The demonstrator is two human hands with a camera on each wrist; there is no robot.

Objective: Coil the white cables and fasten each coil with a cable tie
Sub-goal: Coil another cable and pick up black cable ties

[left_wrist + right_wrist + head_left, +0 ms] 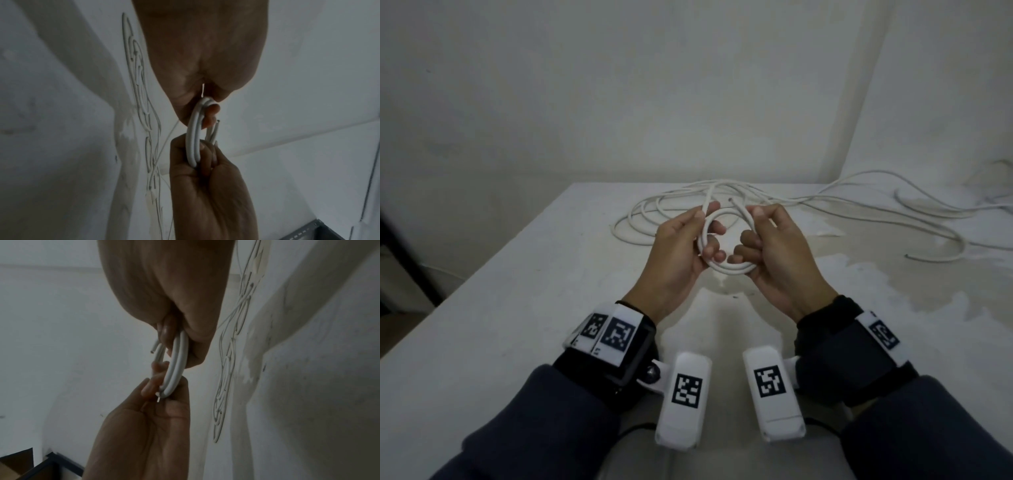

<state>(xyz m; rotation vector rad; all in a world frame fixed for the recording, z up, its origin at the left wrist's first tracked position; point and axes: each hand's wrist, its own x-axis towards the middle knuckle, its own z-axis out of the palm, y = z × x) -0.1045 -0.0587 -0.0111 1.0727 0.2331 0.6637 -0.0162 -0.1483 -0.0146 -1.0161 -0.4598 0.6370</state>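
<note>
A small coil of white cable (729, 267) hangs between both hands above the white table (517, 291). My left hand (688, 246) grips the coil's left side, fingers curled through the loop. My right hand (760, 246) grips its right side, thumb and fingers wrapped round the strands. In the left wrist view the coil (193, 142) shows two strands side by side, with a cut cable end (217, 125) sticking out. The right wrist view shows the same coil (176, 366) and a thin white strip (158, 398) poking out at the left hand's fingers.
Several loose white cables (774, 198) sprawl across the far side of the table and trail off to the right (928, 205). The table's left edge drops to a dark floor (400, 257). A wall stands close behind. A dark metal shelf corner (312, 230) shows low.
</note>
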